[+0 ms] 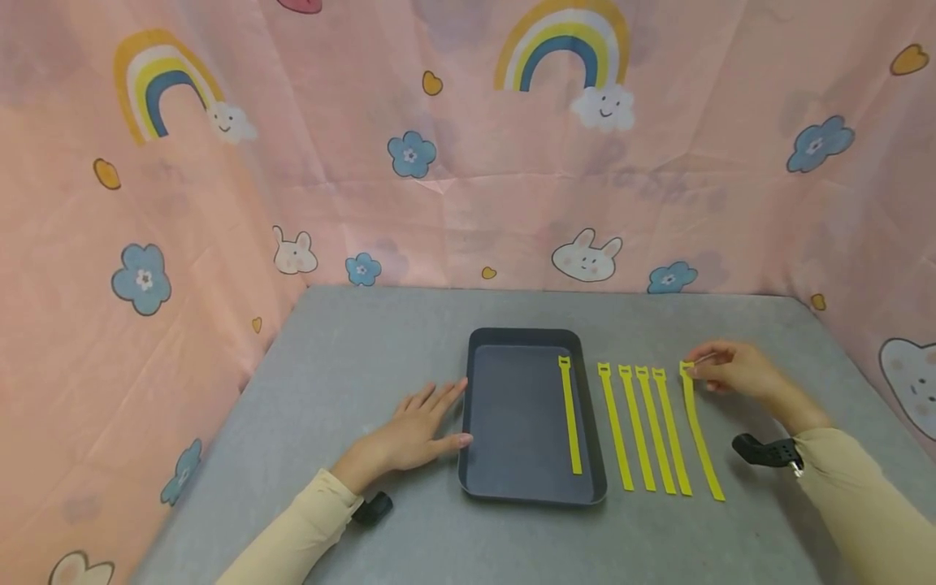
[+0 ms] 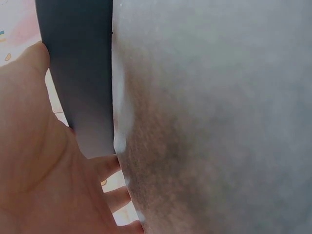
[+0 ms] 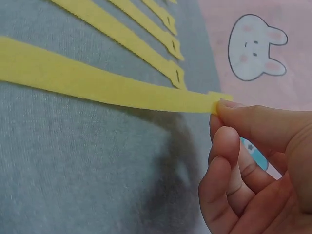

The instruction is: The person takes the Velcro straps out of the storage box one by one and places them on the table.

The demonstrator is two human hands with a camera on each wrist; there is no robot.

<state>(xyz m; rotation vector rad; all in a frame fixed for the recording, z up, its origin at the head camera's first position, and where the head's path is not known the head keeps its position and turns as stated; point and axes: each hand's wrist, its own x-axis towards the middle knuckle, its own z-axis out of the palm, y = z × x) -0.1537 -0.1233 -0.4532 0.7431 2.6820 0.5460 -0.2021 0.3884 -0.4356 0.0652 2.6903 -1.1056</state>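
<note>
My right hand (image 1: 738, 376) pinches the slotted head of a yellow hook-and-loop cable tie (image 1: 699, 435) between thumb and forefinger. In the right wrist view that cable tie (image 3: 112, 90) bows, its head end lifted over the table with a shadow beneath. Several more yellow ties (image 1: 645, 426) lie side by side to its left, heads pointing away. Left of them stands a dark grey rectangular tray (image 1: 475, 492), with one yellow tie (image 1: 570, 414) lying along its right side. My left hand (image 1: 409, 435) touches the tray's left wall with straight, spread fingers; the left wrist view shows them along the tray's side (image 2: 80, 73).
The grey table (image 1: 380, 341) runs back to a pink patterned curtain (image 1: 453, 211) that hangs behind it and on both sides. A black wrist camera mount (image 1: 764, 451) juts from the right sleeve, and another (image 1: 373, 509) from the left.
</note>
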